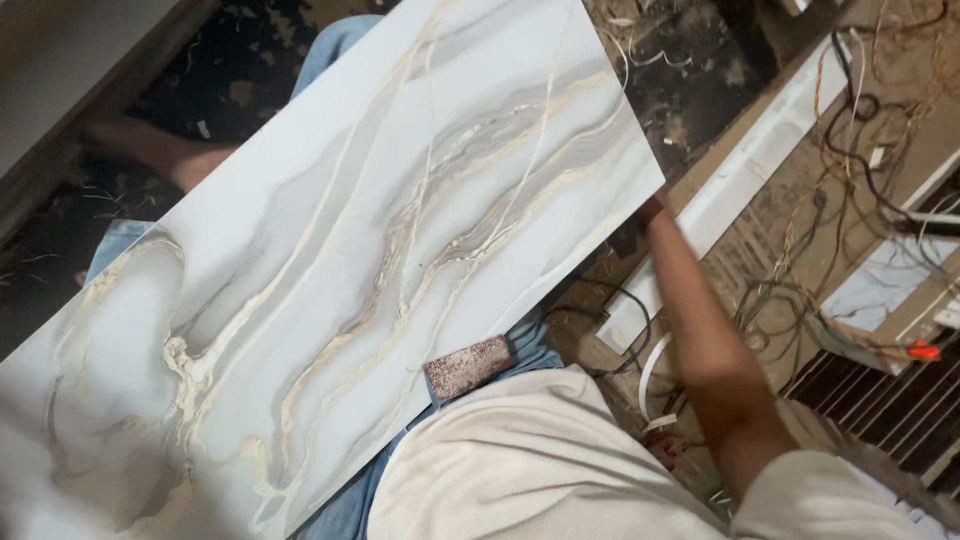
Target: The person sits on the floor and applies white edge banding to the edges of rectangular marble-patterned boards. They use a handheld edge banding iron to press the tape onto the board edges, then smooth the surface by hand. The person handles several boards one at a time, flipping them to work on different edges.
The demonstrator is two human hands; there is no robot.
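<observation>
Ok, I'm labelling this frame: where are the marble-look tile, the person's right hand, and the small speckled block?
marble-look tile [330, 270], head view, middle of its face
right hand [651, 212], head view, at the tile's edge
small speckled block [468, 366], head view, its top

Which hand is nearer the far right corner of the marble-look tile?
Right. The right hand sits at the tile edge by that corner, mostly hidden behind it. The left hand is not in view, so its position cannot be told.

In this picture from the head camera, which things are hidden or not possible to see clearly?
- Right hand, head view: mostly hidden behind the marble-patterned slab; its grip cannot be seen.
- Left hand: not in view.
- Slab's lower left part: cut off by the picture's edge.
- Small speckled block: partly tucked under the slab's edge.
- Tangled wires: blurred, too thin to follow.
</observation>
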